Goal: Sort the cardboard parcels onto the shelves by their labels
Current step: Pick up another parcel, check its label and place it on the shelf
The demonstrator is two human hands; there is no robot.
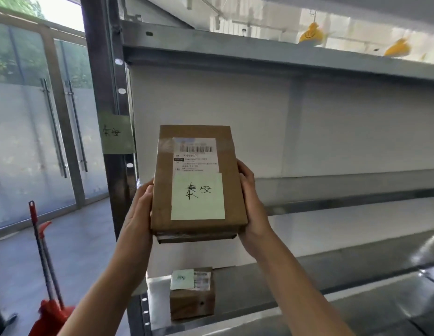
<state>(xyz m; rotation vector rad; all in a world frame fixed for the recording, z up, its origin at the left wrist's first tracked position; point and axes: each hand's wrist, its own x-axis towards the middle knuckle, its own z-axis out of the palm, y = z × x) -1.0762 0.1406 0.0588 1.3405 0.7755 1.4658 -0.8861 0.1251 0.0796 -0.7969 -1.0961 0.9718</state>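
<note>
A flat cardboard parcel (pixel 162 190) is held up in front of a metal shelf unit. My left hand (pixel 138 214) grips its left edge and my right hand (pixel 252 204) grips its right edge. On its top are a printed shipping label with a barcode and a pale green note (pixel 197 197) with handwritten characters. A similar green note (pixel 116 133) with handwriting is stuck to the shelf's left post at about the same height. A smaller cardboard parcel (pixel 193 301) with its own green note stands on the lower shelf, below the held one.
The shelf board (pixel 356 202) behind the parcel is bare metal with a white back panel. The lower shelf (pixel 308 282) extends to the right. Glass doors (pixel 53 129) are on the left. A red-handled mop (pixel 41 251) leans by the post.
</note>
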